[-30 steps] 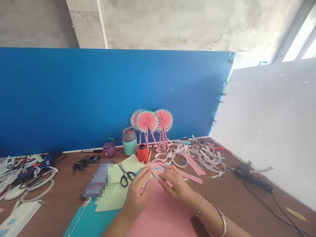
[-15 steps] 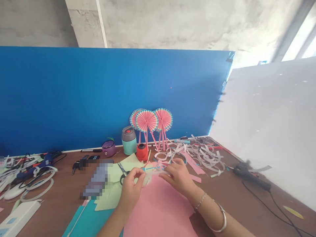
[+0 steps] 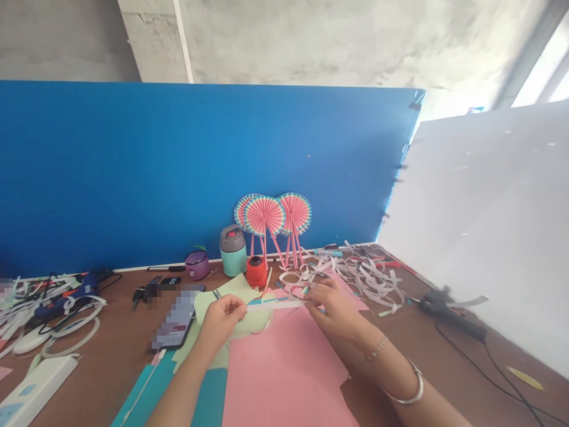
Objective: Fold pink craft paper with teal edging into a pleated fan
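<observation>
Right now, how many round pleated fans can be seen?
3 visible: the middle fan in front, the left fan partly behind it, and the right fan beside it, all before the blue panel. Others may be hidden behind these.

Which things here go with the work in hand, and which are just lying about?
With the work, it seems:
- white strip, running between left hand and right hand
- pink sheet
- loose strips, probably

Apparently just lying about:
- phone
- purple pot
- teal flask
- power strip
</observation>
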The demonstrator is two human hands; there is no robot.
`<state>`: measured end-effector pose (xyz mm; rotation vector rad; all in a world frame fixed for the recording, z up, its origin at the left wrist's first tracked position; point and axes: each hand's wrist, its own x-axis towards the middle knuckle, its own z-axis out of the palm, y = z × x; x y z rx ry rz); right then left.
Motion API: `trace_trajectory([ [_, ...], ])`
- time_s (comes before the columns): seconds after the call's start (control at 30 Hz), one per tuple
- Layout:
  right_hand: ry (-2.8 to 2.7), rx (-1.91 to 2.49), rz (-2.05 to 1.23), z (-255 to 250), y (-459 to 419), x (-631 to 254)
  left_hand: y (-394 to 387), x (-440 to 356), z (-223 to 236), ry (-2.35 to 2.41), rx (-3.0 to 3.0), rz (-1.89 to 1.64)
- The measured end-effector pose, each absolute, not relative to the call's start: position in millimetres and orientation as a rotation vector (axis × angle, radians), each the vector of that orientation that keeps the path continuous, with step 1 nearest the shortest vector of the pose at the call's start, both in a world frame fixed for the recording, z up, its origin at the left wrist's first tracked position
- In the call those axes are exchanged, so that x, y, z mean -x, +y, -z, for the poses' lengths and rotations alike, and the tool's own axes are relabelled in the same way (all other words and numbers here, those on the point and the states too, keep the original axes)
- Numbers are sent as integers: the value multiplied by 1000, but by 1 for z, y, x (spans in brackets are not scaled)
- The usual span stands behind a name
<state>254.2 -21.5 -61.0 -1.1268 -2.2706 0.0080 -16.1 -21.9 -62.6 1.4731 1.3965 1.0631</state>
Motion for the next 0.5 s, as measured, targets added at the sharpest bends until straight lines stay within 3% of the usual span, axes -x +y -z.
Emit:
trace_trajectory([
  [0.3,-2564,1486,-208,52,-32,-263,-17,43,69,1458,-1485,-583],
  [0.5,-2597,1610,-352,53,-32,-268,-14,45,76,1519,-1496,-451],
])
